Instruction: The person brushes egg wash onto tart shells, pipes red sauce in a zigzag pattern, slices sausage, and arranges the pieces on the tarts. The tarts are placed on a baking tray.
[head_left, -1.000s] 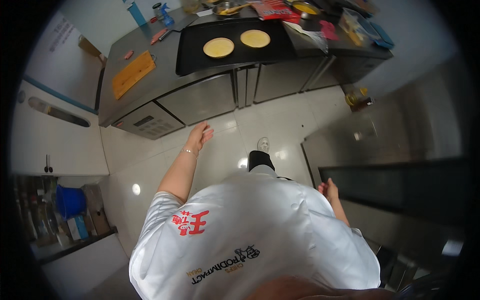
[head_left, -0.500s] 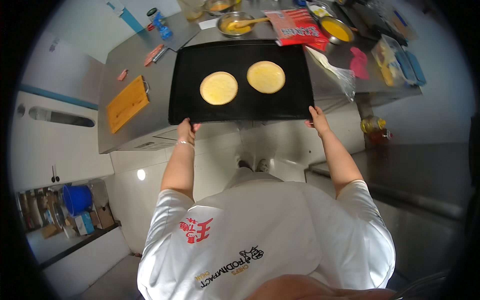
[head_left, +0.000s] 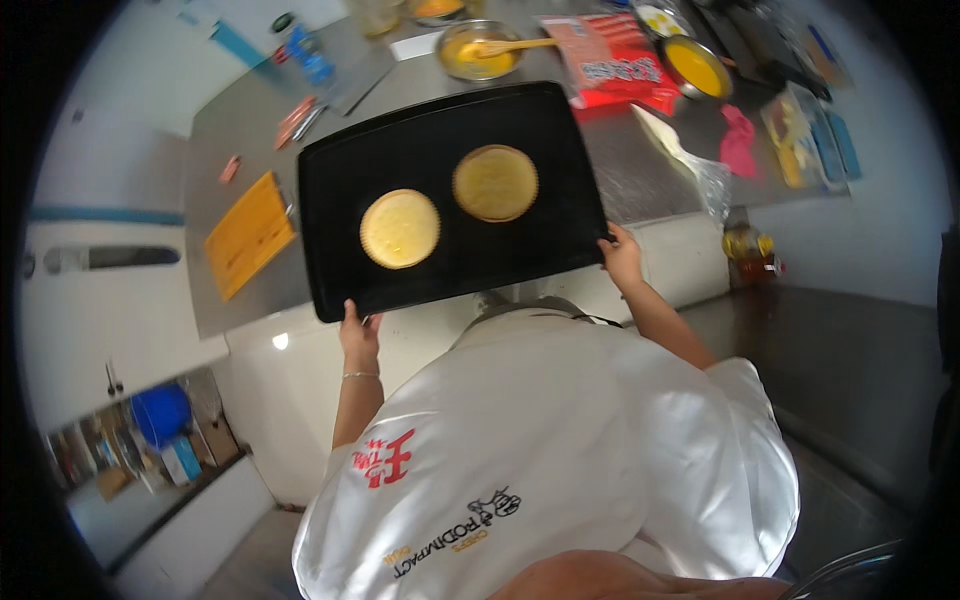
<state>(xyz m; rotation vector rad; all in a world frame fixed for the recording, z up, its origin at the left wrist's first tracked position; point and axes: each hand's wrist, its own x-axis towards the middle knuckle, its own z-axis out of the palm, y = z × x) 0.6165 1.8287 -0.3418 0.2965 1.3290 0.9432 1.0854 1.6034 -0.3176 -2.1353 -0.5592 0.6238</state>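
Note:
Between my two hands is a black baking tray (head_left: 450, 120), held tilted with its left side nearer to me. Two round, pale yellow tart crusts with fluted rims lie on it: the left crust (head_left: 400, 229) and the right crust (head_left: 496, 183), set slightly farther back. My left hand (head_left: 358, 335) is closed on the near left corner, thumb on top of the rim. My right hand (head_left: 621, 257) grips the near right corner. The fingers under the tray are mostly hidden.
Behind the tray on the steel counter (head_left: 660, 190) are a metal bowl with a wooden brush or spatula (head_left: 520, 45), a red food package (head_left: 610, 65), a bowl of yellow liquid (head_left: 697, 68) and a piping bag (head_left: 680, 150). A wooden board (head_left: 250, 237) lies at left.
The tray has come closer to me and turned, its left side dropping nearer my body. Both hands moved back with it, and the crusts stay on it.

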